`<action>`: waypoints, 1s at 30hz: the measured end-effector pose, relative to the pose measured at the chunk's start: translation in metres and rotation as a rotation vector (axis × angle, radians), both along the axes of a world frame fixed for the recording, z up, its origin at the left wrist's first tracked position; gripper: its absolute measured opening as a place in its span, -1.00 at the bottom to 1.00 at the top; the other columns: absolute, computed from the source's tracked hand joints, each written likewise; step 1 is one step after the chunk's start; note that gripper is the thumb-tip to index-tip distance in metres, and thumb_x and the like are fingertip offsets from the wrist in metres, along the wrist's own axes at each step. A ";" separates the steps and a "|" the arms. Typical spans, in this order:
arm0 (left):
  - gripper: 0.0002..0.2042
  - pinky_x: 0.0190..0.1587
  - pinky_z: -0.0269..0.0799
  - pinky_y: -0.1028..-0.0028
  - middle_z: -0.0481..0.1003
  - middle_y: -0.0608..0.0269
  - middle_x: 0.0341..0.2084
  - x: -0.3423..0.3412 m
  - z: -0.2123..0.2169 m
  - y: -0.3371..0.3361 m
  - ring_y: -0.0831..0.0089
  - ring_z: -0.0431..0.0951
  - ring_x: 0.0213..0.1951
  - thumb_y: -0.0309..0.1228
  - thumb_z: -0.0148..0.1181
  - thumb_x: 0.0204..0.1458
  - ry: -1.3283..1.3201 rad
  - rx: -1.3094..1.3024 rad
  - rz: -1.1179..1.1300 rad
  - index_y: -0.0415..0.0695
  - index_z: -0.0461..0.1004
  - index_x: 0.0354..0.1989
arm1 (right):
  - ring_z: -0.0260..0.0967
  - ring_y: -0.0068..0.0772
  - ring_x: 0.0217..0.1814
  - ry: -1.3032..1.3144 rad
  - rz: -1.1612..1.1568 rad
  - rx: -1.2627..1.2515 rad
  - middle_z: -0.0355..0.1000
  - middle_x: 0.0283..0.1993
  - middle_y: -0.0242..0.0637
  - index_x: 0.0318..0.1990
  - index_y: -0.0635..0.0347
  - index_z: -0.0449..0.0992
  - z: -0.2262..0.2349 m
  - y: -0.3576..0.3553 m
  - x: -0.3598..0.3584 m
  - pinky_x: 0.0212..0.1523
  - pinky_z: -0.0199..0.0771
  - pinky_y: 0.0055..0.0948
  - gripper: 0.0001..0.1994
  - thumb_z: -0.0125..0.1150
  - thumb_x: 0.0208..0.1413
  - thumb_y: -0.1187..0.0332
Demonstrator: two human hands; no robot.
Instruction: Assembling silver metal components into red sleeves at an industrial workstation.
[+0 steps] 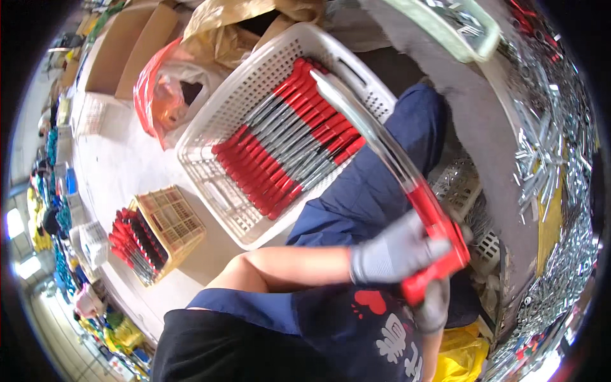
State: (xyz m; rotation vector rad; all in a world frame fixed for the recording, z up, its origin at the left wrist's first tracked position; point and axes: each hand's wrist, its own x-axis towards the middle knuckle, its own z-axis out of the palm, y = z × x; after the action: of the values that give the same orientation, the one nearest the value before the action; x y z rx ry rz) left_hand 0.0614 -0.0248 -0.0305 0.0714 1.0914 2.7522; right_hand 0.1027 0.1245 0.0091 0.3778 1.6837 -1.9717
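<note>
At the far left of the pale surface [108, 169], a small white basket [93, 244] sits by its left edge, and just right of it a tan plastic crate [180, 219] is tipped over, with red-and-black-handled tools [130, 245] at its open mouth. An open cardboard box [118, 54] and a red-and-white plastic bag [154, 89] stand toward the far edge. Next comes a large white basket [270, 51], where red-and-silver hacksaw frames [280, 149] lie side by side in a packed row from its near-left side to its far corner. Beside the basket's right side is a knee in navy trousers [375, 175]. The grey-gloved left hand [398, 251] is closed on the red handle of a hacksaw frame [385, 146]; the frame slants up and left from the grip, its blurred silver end overlapping the basket's right rim in view. The gloved right hand [435, 305] is at the handle's lower end, and how its fingers stand cannot be told. Below it is a yellow bag [459, 356]. Farther right, a grey bench [455, 76] bears heaped metal pieces [547, 153] along its right edge, with a pale green tray [487, 48] near its far end.
</note>
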 end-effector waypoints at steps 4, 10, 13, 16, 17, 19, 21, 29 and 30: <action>-0.77 -0.32 0.46 0.46 0.44 0.29 -0.38 0.015 -0.100 -0.130 0.52 0.48 -0.34 -0.31 0.11 0.16 -0.338 -0.575 0.243 -0.16 0.29 -0.14 | 0.37 -0.35 -0.06 -0.033 0.113 -0.067 0.36 -0.03 -0.10 0.23 0.40 0.13 -0.015 -0.019 -0.011 0.06 0.36 -0.37 -0.48 -0.01 0.18 0.29; -0.64 -0.24 0.41 0.22 0.46 -0.08 -0.39 0.120 -0.254 -0.232 0.00 0.51 -0.30 -0.26 0.24 -0.02 -0.440 -1.508 0.156 -0.18 0.33 -0.12 | 0.37 -0.47 -0.13 -0.062 -0.081 0.121 0.40 -0.08 -0.25 0.17 0.29 0.27 -0.019 -0.005 -0.003 0.00 0.37 -0.46 -0.59 -0.07 0.27 0.24; -0.56 -0.19 0.40 0.15 0.48 -0.15 -0.30 0.156 -0.298 -0.222 -0.06 0.50 -0.20 -0.19 0.24 -0.04 -0.437 -1.573 -0.015 -0.15 0.32 -0.03 | 0.37 -0.48 -0.14 -0.070 -0.031 0.142 0.41 -0.09 -0.24 0.17 0.29 0.27 -0.026 0.000 0.002 0.00 0.36 -0.48 -0.61 -0.09 0.28 0.26; -0.39 -0.04 0.38 0.16 0.49 -0.15 -0.15 0.193 -0.348 -0.215 -0.07 0.50 -0.11 -0.04 0.11 0.03 -0.519 -1.644 -0.281 -0.11 0.21 0.22 | 0.36 -0.48 -0.13 -0.059 0.051 0.269 0.42 -0.11 -0.23 0.15 0.29 0.29 -0.019 -0.007 0.000 -0.01 0.34 -0.50 -0.63 -0.09 0.28 0.29; -0.41 -0.01 0.38 0.16 0.47 -0.18 -0.09 0.207 -0.373 -0.213 -0.05 0.49 -0.07 -0.03 -0.04 0.10 -0.553 -1.716 -0.531 -0.11 0.18 0.24 | 0.36 -0.48 -0.11 -0.048 0.072 0.261 0.43 -0.12 -0.22 0.14 0.30 0.32 -0.019 -0.003 0.000 0.00 0.32 -0.49 -0.64 -0.09 0.26 0.32; -0.46 -0.03 0.38 0.14 0.47 -0.21 -0.10 0.210 -0.388 -0.203 -0.07 0.49 -0.07 -0.06 -0.13 0.14 -0.584 -1.656 -0.475 -0.08 0.19 0.24 | 0.36 -0.47 -0.10 -0.012 0.075 0.337 0.43 -0.11 -0.21 0.13 0.31 0.32 -0.009 0.001 0.000 0.02 0.32 -0.48 -0.65 -0.09 0.26 0.33; -0.50 -0.04 0.38 0.11 0.47 -0.22 -0.11 0.204 -0.396 -0.203 -0.09 0.49 -0.08 -0.10 -0.13 0.14 -0.679 -1.613 -0.580 -0.04 0.21 0.23 | 0.36 -0.44 -0.05 0.049 0.136 0.397 0.43 -0.09 -0.20 0.13 0.32 0.31 -0.005 0.016 0.002 0.08 0.29 -0.42 -0.64 -0.09 0.24 0.35; -0.60 0.02 0.35 0.09 0.51 -0.11 -0.14 0.248 -0.449 -0.263 -0.02 0.51 -0.09 -0.14 -0.03 0.05 -0.686 -1.781 -0.791 -0.21 0.51 -0.14 | 0.41 -0.56 -0.16 0.289 0.083 0.390 0.49 -0.19 -0.28 0.05 0.33 0.40 0.038 0.067 -0.045 -0.09 0.38 -0.55 -0.71 0.03 0.17 0.47; -0.63 -0.04 0.40 0.10 0.53 -0.10 -0.20 0.224 -0.438 -0.277 0.00 0.53 -0.17 -0.16 -0.07 0.08 -0.079 -1.964 -0.999 -0.20 0.53 -0.22 | 0.42 -0.57 -0.22 0.367 0.039 0.508 0.50 -0.25 -0.30 -0.02 0.33 0.46 0.052 0.078 -0.055 -0.16 0.41 -0.56 -0.74 0.05 0.15 0.47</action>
State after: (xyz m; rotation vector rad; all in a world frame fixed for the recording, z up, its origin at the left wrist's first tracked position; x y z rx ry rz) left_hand 0.2858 -0.3015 -0.4686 0.1440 2.2018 0.2247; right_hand 0.0472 0.2025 0.0609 0.1577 2.4108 -1.6340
